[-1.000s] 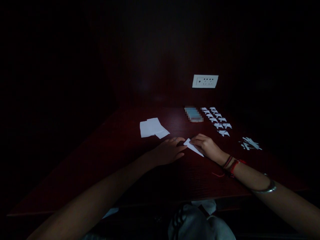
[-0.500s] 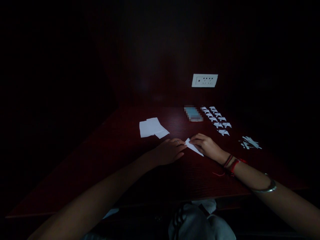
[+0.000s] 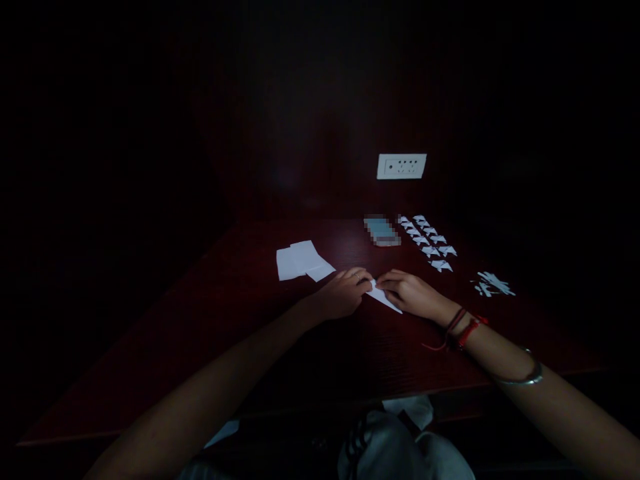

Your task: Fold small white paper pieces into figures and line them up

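Note:
A white folded piece of paper, narrow and pointed toward me, lies on the dark red table between my hands. My left hand, a ring on one finger, has its fingers curled onto the far left corner of this paper. From the other side, my right hand presses its fingertips together on the paper's upper end. Parts of the folds are hidden under the fingers. Just beyond my left hand lie several overlapping white paper sheets.
Several small folded paper pieces stand in two rows at the back right, beside a blurred flat blue object. Thin paper strips lie farther right. A socket plate is on the back wall above the table.
My left fingers, spread flatter before, have curled in and moved closer to the paper's top corner. My right hand stays on the paper. The whole view has shifted slightly.

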The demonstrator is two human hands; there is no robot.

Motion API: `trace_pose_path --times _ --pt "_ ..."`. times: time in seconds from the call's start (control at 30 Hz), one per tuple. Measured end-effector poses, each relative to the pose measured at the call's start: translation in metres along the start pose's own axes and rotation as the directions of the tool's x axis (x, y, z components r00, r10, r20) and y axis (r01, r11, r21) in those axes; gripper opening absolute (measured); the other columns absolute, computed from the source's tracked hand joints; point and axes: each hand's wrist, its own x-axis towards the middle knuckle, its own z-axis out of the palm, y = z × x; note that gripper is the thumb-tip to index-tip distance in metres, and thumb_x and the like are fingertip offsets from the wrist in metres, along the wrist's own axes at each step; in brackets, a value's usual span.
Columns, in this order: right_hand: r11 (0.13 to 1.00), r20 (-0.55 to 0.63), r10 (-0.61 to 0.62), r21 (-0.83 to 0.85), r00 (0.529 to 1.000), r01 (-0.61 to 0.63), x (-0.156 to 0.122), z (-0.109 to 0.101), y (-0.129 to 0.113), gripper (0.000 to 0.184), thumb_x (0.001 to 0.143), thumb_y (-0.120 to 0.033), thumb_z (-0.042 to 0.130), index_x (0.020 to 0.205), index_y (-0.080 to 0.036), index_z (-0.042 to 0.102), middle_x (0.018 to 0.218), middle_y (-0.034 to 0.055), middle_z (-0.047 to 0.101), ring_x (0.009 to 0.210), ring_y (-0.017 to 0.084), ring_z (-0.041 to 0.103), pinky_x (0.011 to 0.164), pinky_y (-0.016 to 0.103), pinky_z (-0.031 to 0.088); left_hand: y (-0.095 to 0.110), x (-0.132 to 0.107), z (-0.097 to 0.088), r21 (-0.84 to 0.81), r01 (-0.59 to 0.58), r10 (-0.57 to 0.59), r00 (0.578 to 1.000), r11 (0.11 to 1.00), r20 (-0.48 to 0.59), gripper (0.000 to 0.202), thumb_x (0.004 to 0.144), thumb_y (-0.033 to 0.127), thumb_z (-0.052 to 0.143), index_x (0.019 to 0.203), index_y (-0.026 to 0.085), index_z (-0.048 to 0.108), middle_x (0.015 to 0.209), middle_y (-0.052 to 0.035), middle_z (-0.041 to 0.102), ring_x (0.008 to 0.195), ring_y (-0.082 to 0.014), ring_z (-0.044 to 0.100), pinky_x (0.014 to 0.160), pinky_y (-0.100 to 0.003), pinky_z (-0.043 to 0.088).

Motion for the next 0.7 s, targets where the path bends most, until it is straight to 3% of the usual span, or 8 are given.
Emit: trace_pose_path --times 0.1,0.4,0.7 --pt "1.0 0.019 -0.011 -0.013 1.0 0.012 0.0 -0.004 -0.002 0.026 0.077 -0.012 0.04 0.097 -0.016 0.057 0.095 0.0067 0.057 0.09 0.017 0.049 0.082 0.031 0.041 -0.003 0.001 0.005 -0.018 -0.013 0.014 0.999 1.0 0.029 0.042 0.071 0.006 0.036 0.111 0.018 0.04 0.123 -0.0022 0.038 0.117 -0.0197 0.024 0.091 -0.035 0.026" --pt "0.999 0.08 -0.038 -0.033 0.996 0.041 0.002 -0.009 -0.001 0.025 0.076 -0.013 0.042 0.098 -0.016 0.054 0.097 0.0071 0.057 0.092 0.016 0.049 0.083 0.032 0.039 0.001 0.001 -0.002 0.02 -0.039 0.038 0.999 0.999 0.034 0.04 0.073 0.011 0.036 0.113 0.016 0.038 0.118 -0.0043 0.044 0.107 -0.018 0.037 0.089 -0.032 0.027" --pt "0.999 0.096 -0.037 -0.034 0.995 0.04 0.007 -0.011 0.001 0.029 0.073 -0.011 0.041 0.098 -0.017 0.054 0.097 0.0052 0.057 0.093 0.016 0.05 0.086 0.03 0.037 0.002 -0.002 -0.007 0.102 -0.048 0.045 0.998 0.994 0.037 0.036 0.075 0.017 0.038 0.111 0.015 0.04 0.12 -0.0051 0.042 0.106 -0.0194 0.037 0.087 -0.032 0.027"
